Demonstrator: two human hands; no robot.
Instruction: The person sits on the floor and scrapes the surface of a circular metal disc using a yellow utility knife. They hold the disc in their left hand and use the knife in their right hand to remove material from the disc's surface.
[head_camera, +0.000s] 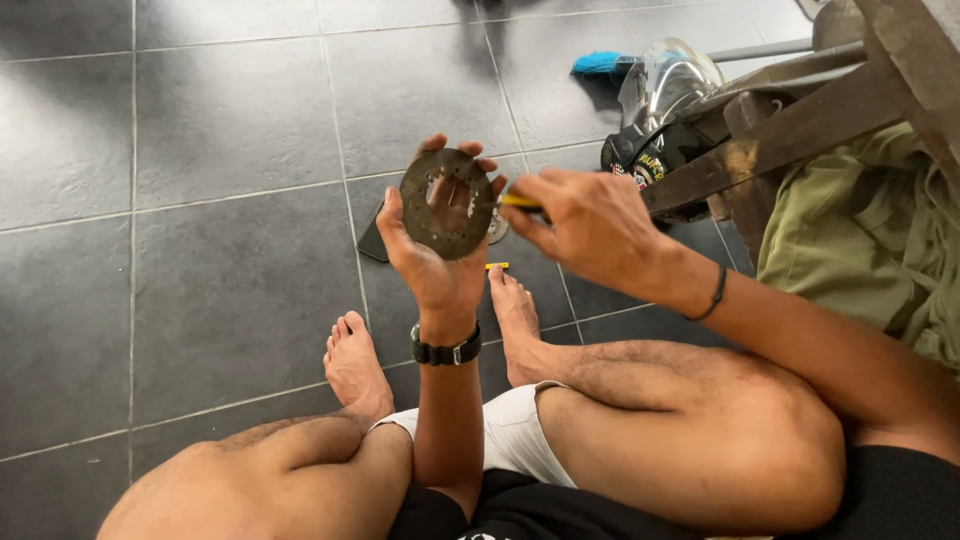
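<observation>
Your left hand (432, 255) holds a rusty metal disc (447, 203) upright in front of you, thumb on its left rim and fingertips curled over the top and right edge, so the fingers are closed around it. The disc is a flat ring with a jagged central opening and small holes around it. Your right hand (585, 230) is closed on a yellow-handled tool (520, 201) whose tip meets the disc's right edge; the tool's working end is hidden behind the disc. A black watch (446, 351) sits on your left wrist, a thin dark band (714, 295) on your right. Below the disc, on the grey tiled floor (200, 250), lie a dark phone (373, 237) and a small yellow piece (497, 266), near your bare feet. A helmet (660, 110) rests beside a wooden frame (800, 120).
</observation>
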